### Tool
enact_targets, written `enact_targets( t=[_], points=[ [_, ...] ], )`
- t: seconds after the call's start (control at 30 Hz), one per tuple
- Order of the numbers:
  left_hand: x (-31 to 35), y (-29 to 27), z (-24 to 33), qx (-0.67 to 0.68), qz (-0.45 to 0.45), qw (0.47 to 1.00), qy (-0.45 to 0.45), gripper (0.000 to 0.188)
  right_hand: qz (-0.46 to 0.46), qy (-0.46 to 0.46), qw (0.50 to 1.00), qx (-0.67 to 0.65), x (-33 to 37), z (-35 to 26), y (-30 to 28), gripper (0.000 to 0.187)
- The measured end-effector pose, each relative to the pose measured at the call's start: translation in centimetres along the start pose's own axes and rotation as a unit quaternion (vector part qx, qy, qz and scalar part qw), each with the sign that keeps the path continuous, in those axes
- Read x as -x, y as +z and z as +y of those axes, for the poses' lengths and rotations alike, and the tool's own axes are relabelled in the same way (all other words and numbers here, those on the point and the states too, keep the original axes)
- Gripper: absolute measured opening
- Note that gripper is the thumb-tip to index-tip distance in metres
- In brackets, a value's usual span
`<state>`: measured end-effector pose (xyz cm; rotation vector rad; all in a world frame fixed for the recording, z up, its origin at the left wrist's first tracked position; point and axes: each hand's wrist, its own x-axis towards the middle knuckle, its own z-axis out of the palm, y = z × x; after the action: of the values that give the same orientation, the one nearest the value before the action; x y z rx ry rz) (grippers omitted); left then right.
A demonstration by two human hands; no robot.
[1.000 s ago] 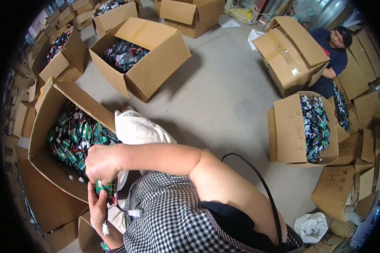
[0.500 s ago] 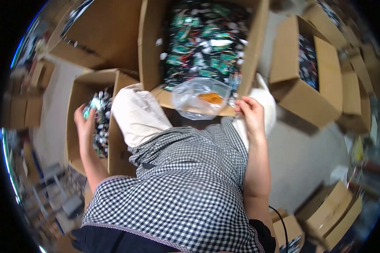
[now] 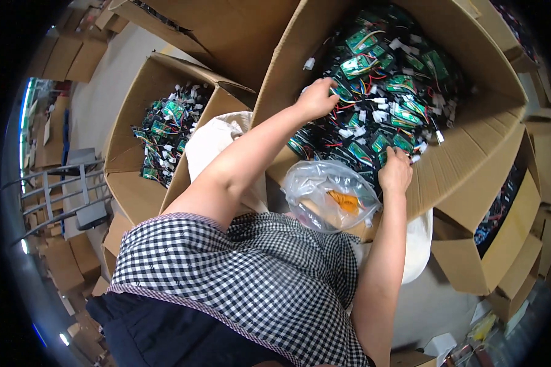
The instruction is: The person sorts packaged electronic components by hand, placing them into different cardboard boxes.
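Both my hands are inside the large cardboard box [image 3: 471, 162], which holds a heap of green circuit boards [image 3: 404, 116] with coloured wires and white connectors. At its left side my left hand [image 3: 318, 99] reaches over the heap, with thumb and fingers apart beside a board and its wires. Near the front right wall, my right hand [image 3: 396, 171] has its fingers closed at the edge of a green circuit board [image 3: 381, 145]; the fingertips are partly hidden. Between my forearms, a clear plastic bag [image 3: 315, 180] with an orange piece [image 3: 346, 202] inside hangs at the box's front edge.
A smaller cardboard box [image 3: 125, 137] with similar wired boards stands at my left. Another open box [image 3: 502, 244] with dark wired parts is at the right. A metal-framed rack or cart [image 3: 67, 189] stands farther left. My checked apron [image 3: 245, 263] lies over my lap.
My left hand has moved from the smaller left box, where it held a circuit board, across to the large box. My right hand has reached forward into the large box. The view has turned right.
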<state>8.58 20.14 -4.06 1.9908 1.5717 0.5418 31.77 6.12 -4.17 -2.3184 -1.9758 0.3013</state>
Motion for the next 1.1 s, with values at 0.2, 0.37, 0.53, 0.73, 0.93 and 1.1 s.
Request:
enact_targets(
  t=[0.2, 0.37, 0.53, 0.73, 0.93, 1.1],
  points=[
    [-5.5, 4.0, -0.2, -0.084, -0.016, 0.994, -0.071, 0.056, -0.060, -0.123, 0.985, 0.104, -2.8, 2.0, 2.6, 0.059],
    [-1.9, 3.1, -1.9, -0.114, 0.034, 0.992, 0.050, 0.025, -0.006, -0.119, 0.973, 0.198, -1.7, 1.3, 1.7, 0.026],
    [3.5, -3.1, -1.2, -0.083, 0.156, 0.960, 0.219, 0.021, 0.161, -0.202, 0.952, 0.167, 0.5, 0.3, -2.6, 0.009],
    [15.3, -14.3, 3.5, -0.053, 0.160, 0.885, 0.435, 0.030, 0.023, -0.119, 0.743, -0.658, 12.7, -5.3, -12.6, 0.031],
    [18.9, -14.4, 9.3, 0.205, -0.058, 0.841, 0.498, 0.029, -0.029, -0.128, 0.643, -0.755, 14.3, -10.0, -12.3, 0.052],
    [21.3, -9.8, 8.4, 0.513, -0.095, 0.827, 0.211, 0.073, -0.080, -0.054, 0.470, -0.877, 15.4, -11.2, -6.7, 0.038]
  ],
)
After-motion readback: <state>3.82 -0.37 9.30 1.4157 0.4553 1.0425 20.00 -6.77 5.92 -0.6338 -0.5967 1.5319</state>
